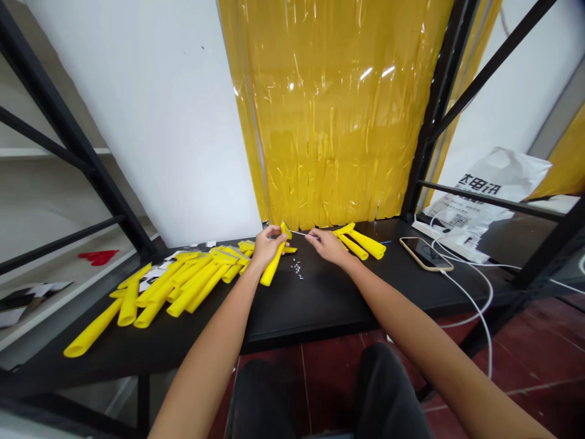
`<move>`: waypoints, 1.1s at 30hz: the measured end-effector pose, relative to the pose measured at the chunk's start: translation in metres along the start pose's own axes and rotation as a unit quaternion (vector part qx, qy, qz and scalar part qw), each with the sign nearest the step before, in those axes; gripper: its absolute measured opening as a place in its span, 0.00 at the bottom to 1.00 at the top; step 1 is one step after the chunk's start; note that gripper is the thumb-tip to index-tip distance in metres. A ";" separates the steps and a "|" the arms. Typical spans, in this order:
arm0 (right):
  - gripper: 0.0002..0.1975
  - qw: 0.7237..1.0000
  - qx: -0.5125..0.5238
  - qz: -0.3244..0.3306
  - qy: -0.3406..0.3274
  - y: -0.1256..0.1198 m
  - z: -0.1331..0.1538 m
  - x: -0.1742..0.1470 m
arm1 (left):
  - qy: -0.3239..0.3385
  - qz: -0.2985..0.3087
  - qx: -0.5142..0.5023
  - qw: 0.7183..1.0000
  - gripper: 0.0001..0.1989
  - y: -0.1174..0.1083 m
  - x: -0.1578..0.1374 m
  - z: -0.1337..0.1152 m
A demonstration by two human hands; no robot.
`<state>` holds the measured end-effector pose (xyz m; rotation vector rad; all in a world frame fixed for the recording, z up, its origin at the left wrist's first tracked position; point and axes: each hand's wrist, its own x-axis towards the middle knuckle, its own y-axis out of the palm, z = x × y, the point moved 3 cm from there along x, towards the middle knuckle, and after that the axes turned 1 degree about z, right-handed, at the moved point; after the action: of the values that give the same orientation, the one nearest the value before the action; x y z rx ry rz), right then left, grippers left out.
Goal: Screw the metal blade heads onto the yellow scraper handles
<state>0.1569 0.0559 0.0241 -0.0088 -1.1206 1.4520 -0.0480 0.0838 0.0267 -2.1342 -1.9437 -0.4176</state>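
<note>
My left hand (269, 245) is closed around a yellow tubular handle (273, 269), its hollow end pointing down towards me and its narrower head at the top. A thin screwdriver (299, 233) is gripped in my right hand (328, 246), the shaft pointing left with its tip at the handle's head. Whether the tip touches a screw is too small to tell. On the black tabletop (320, 305), just below and between my hands, lie several tiny screws (297, 268). A pile of similar yellow handles (196, 280), some with grey flat parts, lies to my left.
A few more yellow handles (363, 242) lie right of my right hand. Farther right are a phone (425, 253) on a white cable (484, 299), a power strip (452, 242) and a white plastic bag (491, 183). Yellow strip curtain (338, 122) hangs behind; black frame posts (423, 134) flank the table.
</note>
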 end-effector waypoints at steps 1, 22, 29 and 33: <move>0.17 1.000 0.023 0.008 0.007 -0.001 -0.001 0.001 | 0.002 0.004 -0.001 1.000 0.19 0.000 0.000 -0.001; 0.16 0.998 0.050 0.006 0.037 0.001 -0.008 0.003 | -0.004 0.013 0.044 0.999 0.19 -0.004 0.003 0.002; 0.18 0.893 0.364 0.115 0.238 0.005 -0.012 -0.001 | 0.011 0.043 0.030 0.999 0.20 -0.002 0.003 -0.002; 0.18 0.884 0.381 0.142 0.230 -0.002 -0.010 -0.001 | 0.079 0.038 0.208 0.974 0.15 -0.015 0.003 -0.016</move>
<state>0.1649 0.0606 0.0198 0.0349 -0.1158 1.9443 -0.0635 0.0822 0.0418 -1.8390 -1.6776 -0.1433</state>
